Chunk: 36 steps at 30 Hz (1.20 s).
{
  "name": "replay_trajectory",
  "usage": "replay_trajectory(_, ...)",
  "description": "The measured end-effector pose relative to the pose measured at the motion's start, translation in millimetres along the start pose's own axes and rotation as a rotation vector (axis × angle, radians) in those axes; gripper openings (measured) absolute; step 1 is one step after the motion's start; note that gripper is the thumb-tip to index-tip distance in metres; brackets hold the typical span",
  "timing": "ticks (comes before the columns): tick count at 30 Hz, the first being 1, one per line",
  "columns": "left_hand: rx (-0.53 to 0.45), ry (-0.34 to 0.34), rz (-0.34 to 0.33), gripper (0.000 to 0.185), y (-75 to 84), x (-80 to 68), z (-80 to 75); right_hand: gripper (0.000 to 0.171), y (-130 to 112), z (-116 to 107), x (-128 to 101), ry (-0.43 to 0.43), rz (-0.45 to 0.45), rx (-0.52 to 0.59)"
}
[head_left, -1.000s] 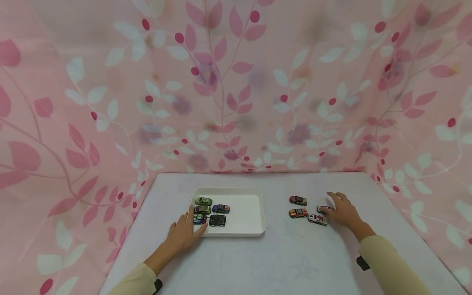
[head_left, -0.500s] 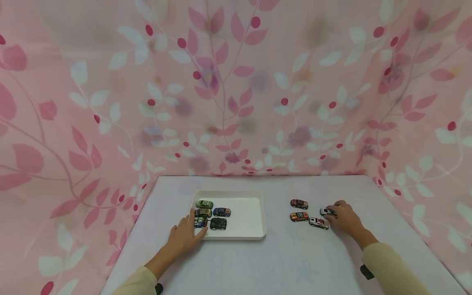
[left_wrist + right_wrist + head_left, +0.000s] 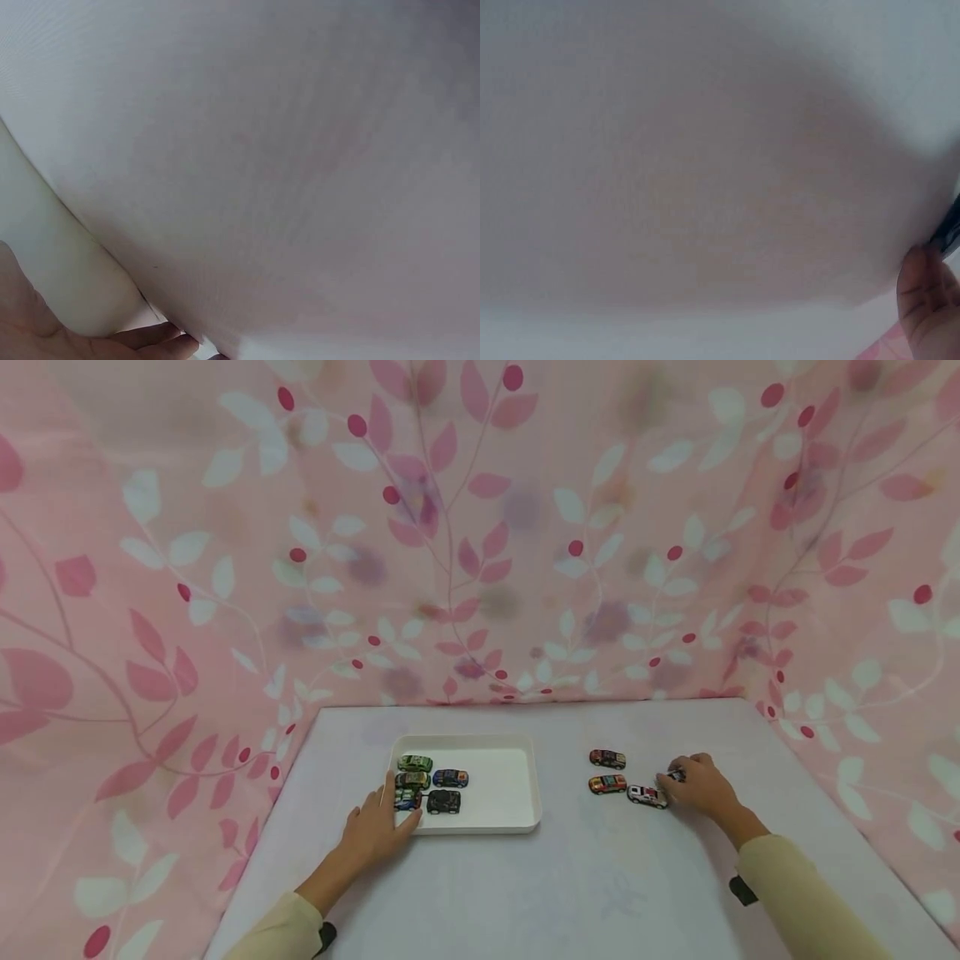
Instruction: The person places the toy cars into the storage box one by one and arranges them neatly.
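Pinching a small white toy car (image 3: 672, 776) at the tabletop's (image 3: 600, 877) right side, right hand (image 3: 697, 787) has fingers curled round it; lift straight up, clear of the white-red car (image 3: 647, 795) just beside. Left hand (image 3: 375, 831) lies flat, fingers relaxed, steadying the white tray's (image 3: 517, 827) near-left corner. Since a second ago: right fingers went from spread to closed.

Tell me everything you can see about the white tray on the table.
The white tray is a shallow rectangle with rounded corners and a raised rim, plastic by the look of it. It lies flat on the table's left side. Five toy cars cluster in its left half; its right half is bare. The left hand rests against its near-left corner.
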<state>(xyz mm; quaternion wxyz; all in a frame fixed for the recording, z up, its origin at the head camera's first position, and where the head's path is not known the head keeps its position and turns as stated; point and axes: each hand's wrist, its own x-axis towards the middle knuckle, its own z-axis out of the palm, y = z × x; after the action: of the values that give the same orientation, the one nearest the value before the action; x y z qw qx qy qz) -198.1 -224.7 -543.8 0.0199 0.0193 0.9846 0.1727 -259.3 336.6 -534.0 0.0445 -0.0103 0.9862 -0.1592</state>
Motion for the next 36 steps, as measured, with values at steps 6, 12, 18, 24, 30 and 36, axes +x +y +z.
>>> replay_trajectory(6,-0.002,-0.012,-0.006,0.096,1.2,3.2,0.9,0.048,2,2,-1,0.071,-0.043,0.078)
replay_trajectory(12,-0.007,-0.007,-0.003,0.096,3.1,4.2,1.6,0.071,4,1,3,0.060,0.062,0.078)
replay_trajectory(18,-0.014,-0.008,-0.004,0.096,5.4,4.9,0.5,0.060,-2,-6,13,0.000,0.136,0.011)
replay_trajectory(24,-0.011,0.009,0.002,0.095,3.6,5.2,1.0,0.054,-27,-10,22,0.051,0.084,0.050)
replay_trajectory(30,-0.004,-0.005,-0.002,0.095,-0.3,2.2,3.0,0.048,-62,-8,28,0.152,-0.054,0.124)
replay_trajectory(36,-0.005,0.011,-0.005,0.095,-0.5,0.8,4.0,0.045,-98,-5,44,0.177,-0.147,0.174)
